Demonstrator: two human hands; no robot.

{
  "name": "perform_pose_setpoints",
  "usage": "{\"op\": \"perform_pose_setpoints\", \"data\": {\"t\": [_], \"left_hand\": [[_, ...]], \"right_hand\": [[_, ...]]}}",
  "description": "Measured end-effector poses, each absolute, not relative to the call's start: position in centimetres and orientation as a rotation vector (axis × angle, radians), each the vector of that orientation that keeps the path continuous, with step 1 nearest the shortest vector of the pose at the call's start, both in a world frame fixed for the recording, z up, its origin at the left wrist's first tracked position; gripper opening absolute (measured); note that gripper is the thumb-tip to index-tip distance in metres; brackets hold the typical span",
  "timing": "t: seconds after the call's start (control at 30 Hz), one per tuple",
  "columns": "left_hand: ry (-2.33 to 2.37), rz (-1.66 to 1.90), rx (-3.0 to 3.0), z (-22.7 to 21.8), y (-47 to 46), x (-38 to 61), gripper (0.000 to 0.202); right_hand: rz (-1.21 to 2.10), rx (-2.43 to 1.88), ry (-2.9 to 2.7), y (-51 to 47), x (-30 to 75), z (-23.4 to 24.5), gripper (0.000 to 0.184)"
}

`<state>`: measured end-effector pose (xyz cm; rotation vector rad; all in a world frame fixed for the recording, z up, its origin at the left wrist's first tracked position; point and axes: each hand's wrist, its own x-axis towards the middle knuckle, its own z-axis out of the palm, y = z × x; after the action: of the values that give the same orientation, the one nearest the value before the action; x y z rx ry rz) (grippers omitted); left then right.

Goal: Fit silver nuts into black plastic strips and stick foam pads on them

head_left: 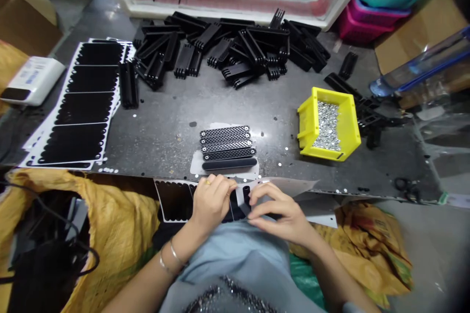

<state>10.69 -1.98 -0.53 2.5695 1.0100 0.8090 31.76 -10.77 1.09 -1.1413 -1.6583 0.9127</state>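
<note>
Here we go, the left hand [212, 200] and right hand [279, 210] close together, both pinching a black sticker [238, 210] on its white backing sheet [172, 200] between the fingers, with black mesh strips [227, 144] lined up just beyond the hands.

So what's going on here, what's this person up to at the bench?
A seated person is working at a grey metal workbench. Their left hand and right hand hold a white-backed sheet of black pads at the bench's front edge. Just ahead lies a row of black lattice-patterned strips. Further back are a heap of black comb-shaped parts, a yellow bin of small silver pieces, and more pad sheets stacked on the left.
</note>
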Motion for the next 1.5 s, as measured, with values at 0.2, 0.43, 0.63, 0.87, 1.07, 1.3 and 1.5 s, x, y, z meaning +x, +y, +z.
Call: {"op": "perform_pose_setpoints", "data": {"t": [0.2, 0.43, 0.63, 0.87, 1.07, 1.3, 1.5], "left_hand": [[0.949, 1.042, 2.639, -1.6, -1.6, 10.7, 0.008], [1.445, 0.933, 2.228, 1.5, 1.8, 7.0, 0.008], [1.432, 0.706, 1.952, 1.3, 4.3, 6.0, 0.015], [1.444, 0.679, 1.815, 1.3, 4.4, 6.8, 0.014], [1.424, 0.681, 1.835, 0.9, 4.7, 6.8, 0.015], [1.414, 0.651, 1.816, 1.0, 5.0, 6.7, 0.017], [1.408, 0.644, 1.833, 1.0, 5.1, 6.5, 0.020]], "right_hand": [[0.976, -1.294, -1.284, -8.8, 33.6, 4.7, 0.019], [0.369, -1.329, -1.994, -0.7, 28.7, 3.2, 0.026], [0.403, -1.221, -2.096, 1.8, 27.8, 2.2, 0.014], [0.438, -1.237, -2.131, 1.8, 27.7, 2.5, 0.014], [0.447, -1.273, -2.159, 1.5, 27.6, 2.9, 0.016], [0.672, -1.473, -1.851, -0.4, 32.4, 3.9, 0.014], [0.651, -1.426, -1.741, -0.4, 33.3, 2.5, 0.009]]}}
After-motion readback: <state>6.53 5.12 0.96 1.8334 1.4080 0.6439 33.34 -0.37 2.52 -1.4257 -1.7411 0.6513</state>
